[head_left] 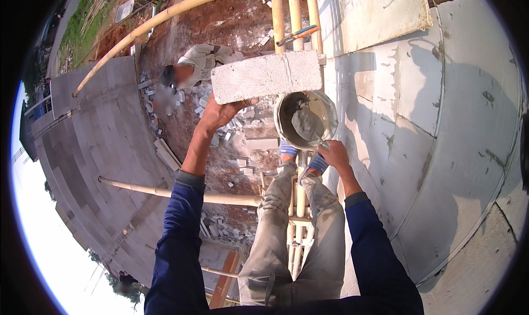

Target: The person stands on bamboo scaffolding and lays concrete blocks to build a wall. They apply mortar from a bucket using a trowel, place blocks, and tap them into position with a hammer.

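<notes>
My left hand (223, 111) is closed under a pale, rough rectangular block (264, 75), supporting it above a mortar bucket (281, 122). My right hand (335, 152) is closed at the bucket's lower right, gripping the handle of a trowel (306, 125) whose grey, mortar-coated blade is inside the bucket. Both my feet, in blue striped footwear (317, 163), stand on bamboo poles (301, 205) just below the bucket. An orange-and-blue handled tool (302, 34) lies across upright bamboo poles beyond the block.
A pale block wall (408, 150) rises on my right, another (99, 133) on my left. Horizontal bamboo poles (149, 189) cross the scaffold. A person (195, 61) is below, beyond the block. Red soil (182, 28) with scattered block pieces (242, 163) lies underneath.
</notes>
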The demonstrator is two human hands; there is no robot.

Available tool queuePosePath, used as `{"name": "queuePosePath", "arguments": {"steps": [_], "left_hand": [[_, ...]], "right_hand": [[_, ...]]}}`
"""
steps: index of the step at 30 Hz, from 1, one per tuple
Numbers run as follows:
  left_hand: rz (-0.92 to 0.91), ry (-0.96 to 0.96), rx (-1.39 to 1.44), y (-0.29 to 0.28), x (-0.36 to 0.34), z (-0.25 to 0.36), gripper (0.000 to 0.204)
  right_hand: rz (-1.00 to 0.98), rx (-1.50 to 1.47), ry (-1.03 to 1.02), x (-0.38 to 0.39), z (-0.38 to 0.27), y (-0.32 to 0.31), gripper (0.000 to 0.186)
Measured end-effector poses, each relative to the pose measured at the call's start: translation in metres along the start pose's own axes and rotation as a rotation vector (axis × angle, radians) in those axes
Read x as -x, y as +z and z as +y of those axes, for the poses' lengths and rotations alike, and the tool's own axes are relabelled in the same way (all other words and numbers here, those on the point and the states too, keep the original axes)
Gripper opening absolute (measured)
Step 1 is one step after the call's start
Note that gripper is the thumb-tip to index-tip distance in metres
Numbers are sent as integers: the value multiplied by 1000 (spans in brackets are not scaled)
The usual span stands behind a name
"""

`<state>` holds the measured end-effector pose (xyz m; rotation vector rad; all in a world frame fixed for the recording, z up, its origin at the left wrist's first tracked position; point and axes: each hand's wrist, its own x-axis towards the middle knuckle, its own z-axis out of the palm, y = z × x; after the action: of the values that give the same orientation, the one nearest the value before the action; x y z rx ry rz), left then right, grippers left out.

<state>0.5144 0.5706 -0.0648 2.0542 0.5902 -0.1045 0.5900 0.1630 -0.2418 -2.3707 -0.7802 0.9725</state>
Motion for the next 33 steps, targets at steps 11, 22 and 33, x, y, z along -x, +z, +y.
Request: {"name": "queuePosePath", "arguments": {"steps": [11, 22, 33], "left_hand": [[23, -64, 883, 27, 15, -75, 75], [79, 87, 687, 51, -16, -24, 74], [53, -170, 1134, 48, -6, -8, 62]], "right_hand": [[-20, -140, -161, 58, -182, -245, 32], [111, 388, -394, -44, -267, -289, 27], [-8, -291, 22, -17, -185, -281, 30]]}}
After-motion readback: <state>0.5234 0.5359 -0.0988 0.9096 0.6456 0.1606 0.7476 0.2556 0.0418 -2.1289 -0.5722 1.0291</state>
